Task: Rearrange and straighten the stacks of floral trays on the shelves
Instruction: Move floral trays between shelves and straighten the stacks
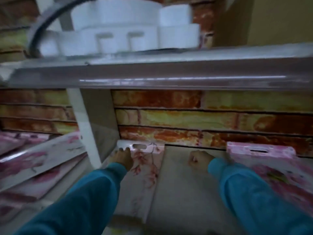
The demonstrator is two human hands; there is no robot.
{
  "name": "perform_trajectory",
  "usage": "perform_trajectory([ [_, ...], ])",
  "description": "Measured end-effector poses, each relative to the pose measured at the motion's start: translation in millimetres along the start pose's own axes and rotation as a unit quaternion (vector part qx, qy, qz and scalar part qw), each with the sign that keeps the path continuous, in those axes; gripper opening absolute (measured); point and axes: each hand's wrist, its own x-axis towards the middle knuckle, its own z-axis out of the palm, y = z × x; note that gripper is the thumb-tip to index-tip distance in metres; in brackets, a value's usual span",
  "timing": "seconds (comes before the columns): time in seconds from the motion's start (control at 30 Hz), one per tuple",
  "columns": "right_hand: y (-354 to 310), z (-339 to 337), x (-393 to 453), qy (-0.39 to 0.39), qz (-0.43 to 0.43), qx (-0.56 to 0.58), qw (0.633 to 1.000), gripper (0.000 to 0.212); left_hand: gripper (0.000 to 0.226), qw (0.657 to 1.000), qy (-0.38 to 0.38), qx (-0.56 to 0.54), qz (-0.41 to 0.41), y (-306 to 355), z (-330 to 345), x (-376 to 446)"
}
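Observation:
A pale tray with pink blossom branches (145, 168) lies flat on the lower shelf, its handle slot at the far end. My left hand (122, 157) rests on its far left corner, fingers reaching toward the slot. My right hand (199, 158) hovers over the bare shelf board (186, 184) with its fingers curled and nothing in it. To its right lies a bright pink floral tray (264, 160) with a handle slot. The view is blurred.
A messy pile of floral trays (37, 163) sits in the left bay, behind a white upright post (84, 133). The upper shelf edge (152, 78) hangs overhead, carrying white foam blocks (118, 31). A brick-pattern wall (203, 119) closes the back.

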Motion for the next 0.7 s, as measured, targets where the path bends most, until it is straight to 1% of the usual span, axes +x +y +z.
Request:
perform_trajectory([
  [0.17, -81.2, 59.7, 35.1, -0.029, 0.016, 0.027, 0.999, 0.031, 0.048, 0.999, -0.006, -0.005, -0.053, -91.8, 5.7, -0.8],
  [0.23, -97.9, 81.0, 43.4, -0.042, 0.042, 0.034, 0.998, 0.035, 0.045, 0.998, -0.018, -0.009, -0.060, -115.9, 11.2, 3.9],
  [0.3, -108.2, 96.6, 48.3, -0.036, 0.067, 0.038, 0.996, 0.033, 0.042, 0.998, -0.034, -0.009, -0.062, -133.5, 16.9, 8.8],
  [0.4, -111.4, 105.3, 51.2, -0.011, 0.097, 0.078, 0.992, 0.029, 0.041, 0.997, -0.044, -0.003, -0.056, -143.8, 27.3, 12.9],
  [0.5, -108.7, 108.8, 52.2, -0.016, 0.099, 0.081, 0.992, 0.029, 0.039, 0.997, -0.040, -0.012, -0.063, -143.9, 34.9, 14.2],
  [0.63, -102.9, 109.3, 50.9, -0.006, 0.112, 0.093, 0.989, 0.046, 0.043, 0.990, -0.066, -0.075, -0.097, -138.1, 32.7, 17.2],
  [0.7, -99.0, 106.3, 46.3, 0.002, 0.111, 0.099, 0.989, 0.050, 0.045, 0.987, -0.083, -0.087, -0.103, -132.3, 31.3, 16.8],
])
